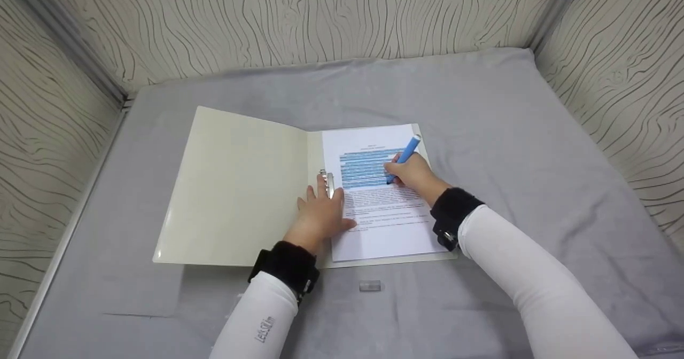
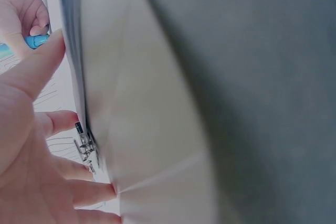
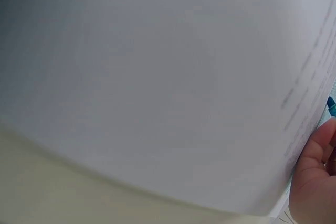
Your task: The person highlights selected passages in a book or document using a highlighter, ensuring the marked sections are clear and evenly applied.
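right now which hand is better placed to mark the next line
Probably the right hand: it grips the marker, tip at the foot of the blue text. The left hand rests at the clip, holding no marker.

Rear wall panel (image 1: 320,22): off-white, dark wavy wood-grain print; upright, beyond both the left hand (image 1: 319,213) and right hand (image 1: 414,171). Left side wall panel (image 1: 37,134): matching print; well out to the left hand's left. Right side wall panel (image 1: 636,70): same; well to the right hand's right. Corner posts, grey, two: left post (image 1: 71,33), right post (image 1: 558,12), far beyond the respective hands. Grey cloth (image 1: 481,102): lightly creased, spread flat beneath and around both hands. Light: soft, with blurred shadows nearer than the hands.
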The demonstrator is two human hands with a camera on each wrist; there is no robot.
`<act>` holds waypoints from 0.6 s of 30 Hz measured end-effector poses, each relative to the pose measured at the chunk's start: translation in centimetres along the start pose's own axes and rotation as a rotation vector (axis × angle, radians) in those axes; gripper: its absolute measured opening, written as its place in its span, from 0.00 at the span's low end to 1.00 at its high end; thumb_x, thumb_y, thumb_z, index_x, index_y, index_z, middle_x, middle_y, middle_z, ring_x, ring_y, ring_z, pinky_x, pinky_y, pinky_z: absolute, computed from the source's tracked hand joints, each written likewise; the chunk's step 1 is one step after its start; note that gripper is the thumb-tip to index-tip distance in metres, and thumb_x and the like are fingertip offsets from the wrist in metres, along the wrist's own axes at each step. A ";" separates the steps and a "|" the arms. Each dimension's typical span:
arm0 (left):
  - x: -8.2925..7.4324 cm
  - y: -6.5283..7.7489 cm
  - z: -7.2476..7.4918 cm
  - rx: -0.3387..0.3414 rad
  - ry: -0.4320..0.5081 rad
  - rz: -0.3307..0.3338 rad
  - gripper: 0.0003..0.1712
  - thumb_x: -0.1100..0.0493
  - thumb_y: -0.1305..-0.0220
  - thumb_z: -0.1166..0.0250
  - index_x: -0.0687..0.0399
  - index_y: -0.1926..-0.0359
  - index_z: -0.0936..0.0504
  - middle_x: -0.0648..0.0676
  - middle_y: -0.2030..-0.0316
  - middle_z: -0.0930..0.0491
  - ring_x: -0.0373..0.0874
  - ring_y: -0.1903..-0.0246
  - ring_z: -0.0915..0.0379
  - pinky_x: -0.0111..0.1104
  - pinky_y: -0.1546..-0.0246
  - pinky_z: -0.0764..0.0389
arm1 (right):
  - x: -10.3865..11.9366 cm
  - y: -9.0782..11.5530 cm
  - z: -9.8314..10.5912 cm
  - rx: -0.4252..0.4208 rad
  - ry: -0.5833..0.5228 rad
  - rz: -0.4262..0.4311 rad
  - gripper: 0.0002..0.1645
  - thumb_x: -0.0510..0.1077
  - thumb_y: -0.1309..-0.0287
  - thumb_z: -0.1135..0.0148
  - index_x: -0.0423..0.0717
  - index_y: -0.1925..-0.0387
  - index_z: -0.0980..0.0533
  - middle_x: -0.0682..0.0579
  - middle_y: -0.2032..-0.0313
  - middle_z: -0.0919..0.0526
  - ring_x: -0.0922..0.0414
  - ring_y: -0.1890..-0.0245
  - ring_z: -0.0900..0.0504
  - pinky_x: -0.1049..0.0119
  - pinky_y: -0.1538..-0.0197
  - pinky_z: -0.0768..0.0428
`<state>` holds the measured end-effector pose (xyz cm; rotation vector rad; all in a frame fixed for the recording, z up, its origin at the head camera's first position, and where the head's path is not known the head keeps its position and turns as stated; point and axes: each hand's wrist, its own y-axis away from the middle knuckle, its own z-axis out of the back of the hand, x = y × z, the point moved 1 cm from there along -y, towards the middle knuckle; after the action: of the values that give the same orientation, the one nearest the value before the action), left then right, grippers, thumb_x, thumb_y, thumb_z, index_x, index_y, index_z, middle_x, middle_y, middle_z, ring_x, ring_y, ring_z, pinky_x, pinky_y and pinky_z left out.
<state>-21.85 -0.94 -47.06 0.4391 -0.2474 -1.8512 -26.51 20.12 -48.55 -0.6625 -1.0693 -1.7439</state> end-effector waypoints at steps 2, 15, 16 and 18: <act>0.0 0.0 0.0 0.004 0.005 0.002 0.48 0.35 0.44 0.39 0.48 0.29 0.45 0.66 0.29 0.66 0.68 0.33 0.62 0.59 0.40 0.49 | 0.0 0.0 0.0 0.004 0.002 0.002 0.10 0.45 0.41 0.41 0.42 0.67 0.31 0.52 0.76 0.29 0.61 0.79 0.28 0.72 0.74 0.30; 0.0 0.0 -0.1 -0.019 -0.016 -0.005 0.48 0.35 0.45 0.38 0.49 0.29 0.43 0.66 0.29 0.64 0.68 0.34 0.58 0.60 0.41 0.46 | -0.1 0.2 0.5 0.007 -0.034 -0.022 0.12 0.46 0.41 0.41 0.42 0.64 0.32 0.51 0.75 0.29 0.62 0.80 0.28 0.72 0.73 0.28; 0.0 0.0 -0.1 -0.018 -0.016 -0.005 0.48 0.35 0.45 0.38 0.49 0.29 0.43 0.67 0.29 0.64 0.69 0.34 0.58 0.60 0.41 0.46 | -0.1 0.3 0.5 0.005 -0.028 -0.023 0.12 0.46 0.41 0.41 0.42 0.64 0.32 0.51 0.74 0.29 0.62 0.79 0.28 0.72 0.73 0.28; 0.0 0.0 0.0 -0.016 -0.015 -0.002 0.48 0.35 0.45 0.38 0.49 0.29 0.43 0.67 0.29 0.64 0.69 0.34 0.59 0.60 0.41 0.47 | 0.0 0.3 0.6 0.002 -0.018 -0.018 0.12 0.46 0.41 0.41 0.42 0.64 0.32 0.51 0.74 0.29 0.61 0.79 0.28 0.72 0.73 0.28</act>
<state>-21.85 -0.91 -47.10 0.4147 -0.2426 -1.8579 -26.19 20.59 -48.18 -0.6702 -1.0921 -1.7551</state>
